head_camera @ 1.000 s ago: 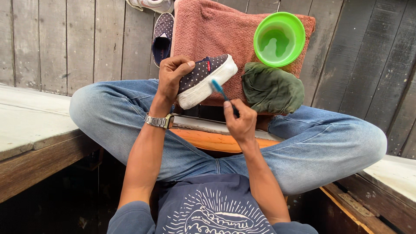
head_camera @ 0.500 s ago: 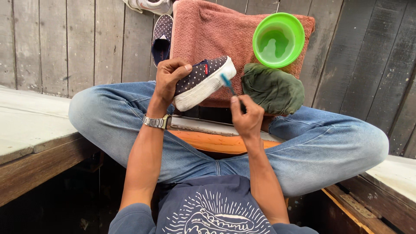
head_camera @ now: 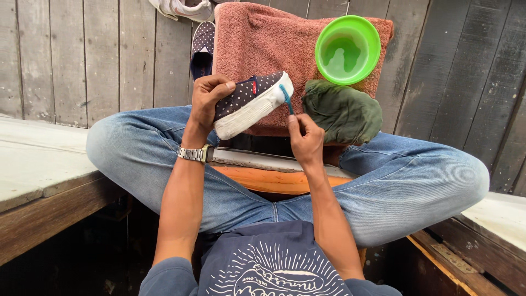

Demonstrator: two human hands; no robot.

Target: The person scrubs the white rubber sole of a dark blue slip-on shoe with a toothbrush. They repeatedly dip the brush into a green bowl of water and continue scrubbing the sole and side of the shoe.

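Lying slanted, toe up to the right, the shoe (head_camera: 249, 104) is gripped by the left hand (head_camera: 208, 98); the toothbrush (head_camera: 285, 97), pinched in the right hand (head_camera: 306, 138), touches its toe.

Weathered grey planks (head_camera: 76, 55) run in long boards across the whole floor, darker and damper-looking toward the right side (head_camera: 466, 71), with narrow gaps between them. A pale, worn wooden ledge (head_camera: 38, 164) with a thick brown edge juts in low on the left, and a matching pale ledge (head_camera: 496, 216) with a brown timber frame sits low on the right; the space beneath the left one falls into deep shadow. The light is soft, even daylight with no hard shadows on the boards.
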